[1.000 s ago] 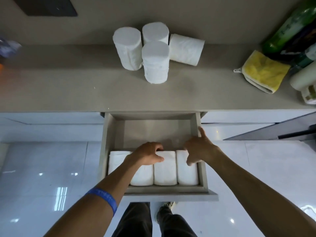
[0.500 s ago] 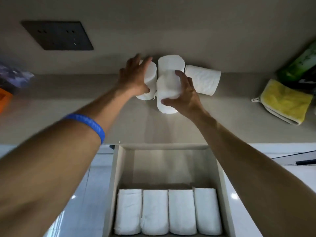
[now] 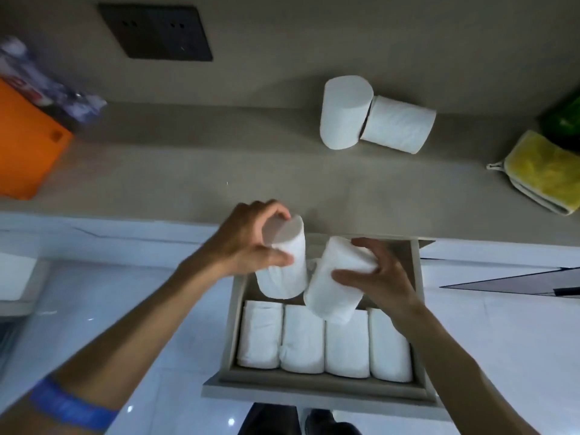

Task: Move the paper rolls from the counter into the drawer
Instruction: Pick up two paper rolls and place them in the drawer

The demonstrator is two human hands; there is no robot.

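A dim beige wall (image 3: pixel 314 32) carries 1 dark socket plate (image 3: pixel 155 32); the glossy white floor (image 3: pixel 502 324) reflects small lights.

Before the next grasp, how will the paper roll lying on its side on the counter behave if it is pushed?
The lying paper roll is a cylinder on its curved side, so it would probably roll. It touches the upright paper roll, which may block it that way. It looks soft and light, so likely dents rather than breaks.
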